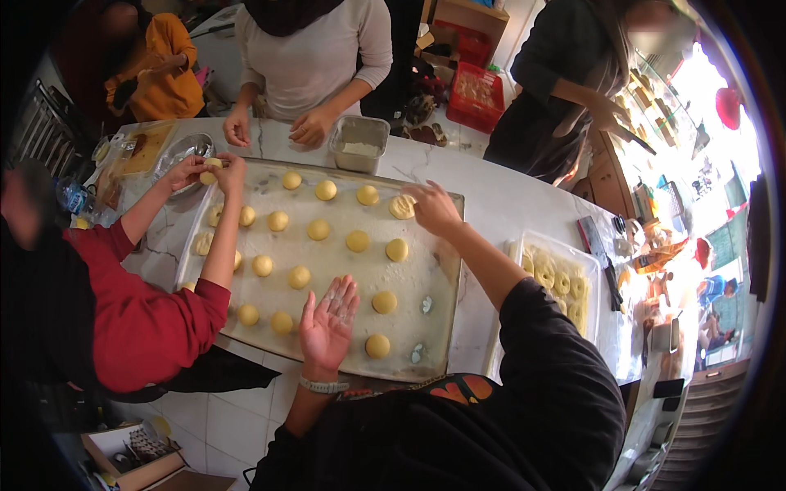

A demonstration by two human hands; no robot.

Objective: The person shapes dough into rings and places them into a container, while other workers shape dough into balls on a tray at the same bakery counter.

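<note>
Left hand (327,323) of the wearer: palm up, fingers extended and close together, thumb out, fully open, nothing in it; pale residue on palm and fingers, light band (323,385) on the wrist. It hangs over the near edge of a large metal tray (438,274), between dough balls. Right hand (435,209): partly open, fingers loosely spread and a bit blurred, no visible grip on anything; tips at the right edge of a swirled, flatter dough piece (402,207) at the right end of the tray's far row. Can't tell how firm the contact is. Dough piece sits on the tray. Rest of the tray: smooth yellow dough balls (357,240) in loose rows, spaced apart; two pale bluish patches on the near right part. Tray lies on a white marbled table (508,196). Right of it, well apart from the swirled piece: white plastic container (595,299) with ring-shaped dough pieces (563,281). Beyond the far edge: rectangular metal tin (358,158) with pale contents. Co-worker in red sleeves, left side, has both hands on another dough ball (213,166) above the tray's far left corner, just beside a metal bowl (184,151). Person in a light top (311,61) stands across the table, hands near the tin. Red crate (473,119) on the floor behind.
</note>
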